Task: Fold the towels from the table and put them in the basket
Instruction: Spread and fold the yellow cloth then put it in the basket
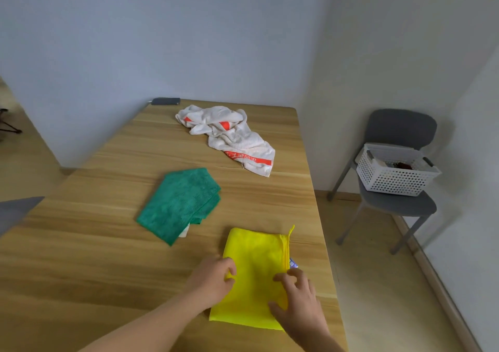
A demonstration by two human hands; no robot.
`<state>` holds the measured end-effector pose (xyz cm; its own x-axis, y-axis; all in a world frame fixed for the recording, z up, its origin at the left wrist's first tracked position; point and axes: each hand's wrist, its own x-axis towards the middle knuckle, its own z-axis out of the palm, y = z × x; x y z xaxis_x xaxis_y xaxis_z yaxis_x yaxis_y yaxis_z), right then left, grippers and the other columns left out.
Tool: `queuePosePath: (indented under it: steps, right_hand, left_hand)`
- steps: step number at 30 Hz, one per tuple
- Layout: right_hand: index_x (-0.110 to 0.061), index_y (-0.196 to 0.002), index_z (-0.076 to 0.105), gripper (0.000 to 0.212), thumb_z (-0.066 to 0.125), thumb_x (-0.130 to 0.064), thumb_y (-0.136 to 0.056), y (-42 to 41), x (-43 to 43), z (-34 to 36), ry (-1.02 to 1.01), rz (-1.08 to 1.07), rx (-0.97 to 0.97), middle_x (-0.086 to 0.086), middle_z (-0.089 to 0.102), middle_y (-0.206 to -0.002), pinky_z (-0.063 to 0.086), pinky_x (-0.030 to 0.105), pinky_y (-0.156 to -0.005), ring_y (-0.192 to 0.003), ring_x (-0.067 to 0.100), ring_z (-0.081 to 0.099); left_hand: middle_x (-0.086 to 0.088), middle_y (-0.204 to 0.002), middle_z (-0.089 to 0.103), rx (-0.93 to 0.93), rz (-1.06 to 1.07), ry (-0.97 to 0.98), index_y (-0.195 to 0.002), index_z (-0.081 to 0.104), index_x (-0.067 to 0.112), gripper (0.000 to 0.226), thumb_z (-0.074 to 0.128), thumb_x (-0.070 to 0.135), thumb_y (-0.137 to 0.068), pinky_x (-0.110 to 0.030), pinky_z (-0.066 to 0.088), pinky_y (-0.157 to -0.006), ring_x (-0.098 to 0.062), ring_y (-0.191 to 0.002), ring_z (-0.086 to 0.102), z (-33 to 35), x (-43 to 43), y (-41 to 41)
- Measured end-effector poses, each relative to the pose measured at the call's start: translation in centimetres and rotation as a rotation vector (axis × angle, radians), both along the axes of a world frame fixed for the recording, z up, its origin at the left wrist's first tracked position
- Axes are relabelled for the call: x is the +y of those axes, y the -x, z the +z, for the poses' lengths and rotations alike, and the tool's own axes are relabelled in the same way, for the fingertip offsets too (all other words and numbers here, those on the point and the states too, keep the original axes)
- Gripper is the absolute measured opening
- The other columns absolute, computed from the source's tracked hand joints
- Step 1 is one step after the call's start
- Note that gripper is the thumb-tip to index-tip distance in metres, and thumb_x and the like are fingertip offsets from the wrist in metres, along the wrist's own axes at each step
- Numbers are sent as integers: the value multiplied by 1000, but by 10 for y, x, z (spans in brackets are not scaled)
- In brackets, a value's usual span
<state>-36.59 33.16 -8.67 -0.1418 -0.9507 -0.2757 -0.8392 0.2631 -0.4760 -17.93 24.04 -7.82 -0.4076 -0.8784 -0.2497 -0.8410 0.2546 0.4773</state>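
Note:
A yellow towel (255, 268), folded into a long rectangle, lies near the table's right front edge. My left hand (213, 276) pinches its left edge. My right hand (295, 295) rests on its right edge with fingers curled on the cloth. A folded green towel (181, 203) lies on the middle of the wooden table (81, 243). A crumpled white towel (229, 135) with red stripes lies at the far end. The white perforated basket (395, 173) stands on a grey chair to the right of the table.
The grey chair (399, 203) stands by the right wall, apart from the table. A dark flat object (165, 101) lies at the table's far left corner. Something dark lies inside the basket. A grey shape (13, 211) is at the left edge.

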Motion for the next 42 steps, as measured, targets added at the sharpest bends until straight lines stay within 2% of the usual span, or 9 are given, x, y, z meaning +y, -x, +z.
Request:
queuePosePath:
  steps: [4, 10, 13, 20, 25, 28, 32, 38, 42]
  right_hand:
    - [-42, -133, 38, 80, 37, -74, -59, 1, 4, 3, -146, 371, 176, -14, 27, -144, 22, 35, -111, -138, 15, 19]
    - [-31, -133, 44, 41, 47, -37, -93, 2, 0, 5, -84, 438, 277, -6, 36, -145, 28, 36, -109, -138, 17, 27]
    - [-20, -124, 51, 30, 42, -27, -96, -2, -2, 9, -58, 340, 268, 3, 49, -131, 36, 30, -100, -125, 23, 42]
    - [-26, -66, 48, 11, 53, -36, -66, 6, -6, 23, -236, -44, -271, -4, 48, -72, 32, 19, -54, -76, 16, 47]
    - [-16, -99, 61, 54, 69, -42, -52, 14, 0, 24, -90, -419, -908, 4, 62, -95, 43, 22, -66, -85, 15, 56]
    - [-12, -103, 57, 40, 77, -24, -71, 14, 2, 17, -169, -376, -760, 10, 60, -105, 47, 20, -64, -87, 17, 57]
    - [-14, -90, 54, 8, 59, -20, -91, 12, -3, 11, -77, -490, -711, 10, 58, -97, 41, 27, -64, -82, 18, 53]
    - [-21, -117, 48, 26, 55, -28, -94, 2, -16, 16, 0, -565, -796, 9, 50, -115, 40, 31, -87, -104, 25, 50]
    - [-30, -139, 30, 63, 59, -5, -88, 3, -16, 10, -66, -472, -788, 7, 40, -122, 42, 30, -86, -107, 25, 47]
  left_hand:
    - [4, -128, 43, -259, -414, -7, -126, 50, 28, 48, 60, 47, -82, -31, 35, -99, -17, -126, 36, -5, 8, -16]
    - [1, -146, 33, -380, -548, 97, -140, 36, 25, 51, 53, 30, -92, -36, 33, -105, -18, -134, 30, -5, 11, -24]
    - [-2, -137, 49, -326, -434, 135, -138, 43, 20, 43, 37, 9, -96, -34, 41, -94, -22, -121, 49, -3, 12, -20]
    - [1, -77, 53, 208, 48, -386, -84, 60, 19, 19, 48, 31, -76, -28, 34, -63, -13, -71, 49, 4, 1, -16]
    - [-1, -99, 62, 471, 341, -536, -98, 63, 17, 18, 50, 29, -93, -31, 41, -81, -17, -92, 56, 4, -5, -10]
    - [-2, -136, 49, 498, 405, -536, -135, 45, 20, 42, 45, 36, -97, -32, 38, -100, -21, -123, 47, 6, -4, -6]
    - [1, -144, 36, 470, 211, -456, -145, 18, 38, 65, 56, 35, -92, -31, 37, -102, -19, -135, 35, 7, 4, -2]
    - [4, -83, 48, 259, 101, -111, -92, 33, 48, 35, 49, 17, -95, -26, 41, -61, -11, -71, 48, 6, 3, -3]
    - [0, -91, 53, 236, 134, -108, -88, 33, 42, 31, 44, 14, -97, -26, 40, -63, -14, -78, 51, -4, 4, -6]
